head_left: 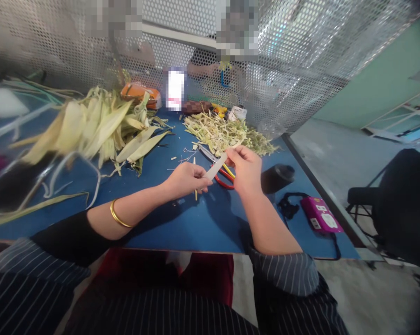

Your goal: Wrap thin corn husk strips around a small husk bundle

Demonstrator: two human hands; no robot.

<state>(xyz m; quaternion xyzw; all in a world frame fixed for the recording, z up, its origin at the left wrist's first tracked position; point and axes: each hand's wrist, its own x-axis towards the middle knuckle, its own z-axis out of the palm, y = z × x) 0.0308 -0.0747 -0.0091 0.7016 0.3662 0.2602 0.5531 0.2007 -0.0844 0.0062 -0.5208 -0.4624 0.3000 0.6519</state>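
Note:
A pale, flat strip of corn husk (215, 168) stretches slantwise between my two hands above the blue table. My left hand (186, 178) pinches its lower left end between thumb and fingers. The upper right end is in the closed fingers of my right hand (245, 168). Just beneath the strip lie scissors (225, 180) with red and yellow handles, partly covered by my right hand. A thin yellowish stick (196, 194) lies under my left hand. Beyond my right hand is a heap of shredded husk pieces (227, 132).
Large dried corn husks (101, 125) are piled at the left, near a white wire hanger-like piece (97, 174). An orange packet (140, 93) and a lit phone (175, 90) stand by the perforated metal screen (283, 70). At right are a black cylinder (278, 178) and a magenta pack (321, 215).

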